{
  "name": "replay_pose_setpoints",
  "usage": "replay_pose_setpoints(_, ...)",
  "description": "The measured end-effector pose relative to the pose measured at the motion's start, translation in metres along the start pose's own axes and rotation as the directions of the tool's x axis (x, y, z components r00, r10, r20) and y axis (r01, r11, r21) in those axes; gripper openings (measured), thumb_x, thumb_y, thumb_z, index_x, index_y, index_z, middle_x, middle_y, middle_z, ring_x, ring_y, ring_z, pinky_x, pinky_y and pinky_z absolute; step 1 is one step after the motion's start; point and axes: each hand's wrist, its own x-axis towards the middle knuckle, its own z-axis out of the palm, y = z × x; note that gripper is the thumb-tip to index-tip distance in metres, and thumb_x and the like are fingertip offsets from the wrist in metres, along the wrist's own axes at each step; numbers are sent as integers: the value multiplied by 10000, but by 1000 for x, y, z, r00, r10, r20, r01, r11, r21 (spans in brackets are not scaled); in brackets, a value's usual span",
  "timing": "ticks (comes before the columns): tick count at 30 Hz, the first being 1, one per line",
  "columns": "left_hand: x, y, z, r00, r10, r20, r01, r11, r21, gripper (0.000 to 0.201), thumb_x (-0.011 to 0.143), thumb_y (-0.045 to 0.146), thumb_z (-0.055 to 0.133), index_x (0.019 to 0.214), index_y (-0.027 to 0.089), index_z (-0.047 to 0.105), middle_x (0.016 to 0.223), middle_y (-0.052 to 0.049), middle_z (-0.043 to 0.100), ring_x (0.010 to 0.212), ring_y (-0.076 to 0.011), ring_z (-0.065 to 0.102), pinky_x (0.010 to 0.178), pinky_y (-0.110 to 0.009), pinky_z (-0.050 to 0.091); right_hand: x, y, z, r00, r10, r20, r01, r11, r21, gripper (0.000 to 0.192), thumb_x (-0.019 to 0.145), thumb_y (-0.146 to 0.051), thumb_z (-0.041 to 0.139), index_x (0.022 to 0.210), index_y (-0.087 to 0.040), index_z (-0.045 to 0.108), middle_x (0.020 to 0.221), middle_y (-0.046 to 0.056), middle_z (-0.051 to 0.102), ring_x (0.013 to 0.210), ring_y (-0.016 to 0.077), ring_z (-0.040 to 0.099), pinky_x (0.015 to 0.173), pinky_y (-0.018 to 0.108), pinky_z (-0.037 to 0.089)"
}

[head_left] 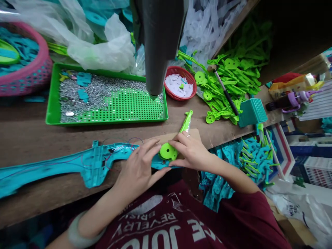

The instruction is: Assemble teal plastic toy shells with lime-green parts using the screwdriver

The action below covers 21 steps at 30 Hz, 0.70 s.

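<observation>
Worn wooden workbench point(31, 138) — dim shelf point(290, 31) above, cluttered surroundings.

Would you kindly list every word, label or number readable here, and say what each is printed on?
"REVERLY": white print, seen upside down, on the maroon T-shirt.
"JUIC": larger white letters, partly cut off, on the same shirt.
Dark print on the white plastic bag: too blurred to read.
Yellow packaging on the right: no legible text.

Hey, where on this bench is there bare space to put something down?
Bare wood lies between the green tray and the teal shell, and between tray and green parts pile. Crowded: the back edge and around both hands.
</observation>
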Motion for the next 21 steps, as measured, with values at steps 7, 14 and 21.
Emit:
replay_pose_setpoints(7, -3, -6, 1, 999, 6, 46, -8, 999, 45, 360, 954, 441, 628, 1225, 241, 500, 1304, -158, 595, 1199, -316, 628, 929, -484, 557, 0, 1, 2, 999, -44, -12, 44, 999, 3, 661, 904, -614, 573, 1265, -60, 595, 1091, 183, 593, 1052, 301, 542, 911, 478, 541)
replay_pose_setpoints(14, -4, -9, 2, 999, 10, 36, -11, 999, 44, 420, 952, 473, 621, 1257, 201, 520, 1273, -172, 634, 1181, -314, 639, 942, -461, 536, 2, 4, 8, 994, -97, -43, 96, 995, -18, 682, 930, -645, 495, 1289, -72, 581, 1090, 171, 593, 1054, 288, 539, 913, 456, 542)
replay_pose_setpoints(21, -1, -10, -2, 994, 72, 79, -80, 991, 106, 323, 951, 455, 626, 1161, 210, 605, 1236, -158, 633, 1119, -307, 649, 909, -453, 546, 0, 3, 8, 991, -121, -54, 115, 989, -98, 676, 934, -635, 499, 1254, -47, 595, 1038, 158, 599, 1005, 288, 545, 865, 437, 549)
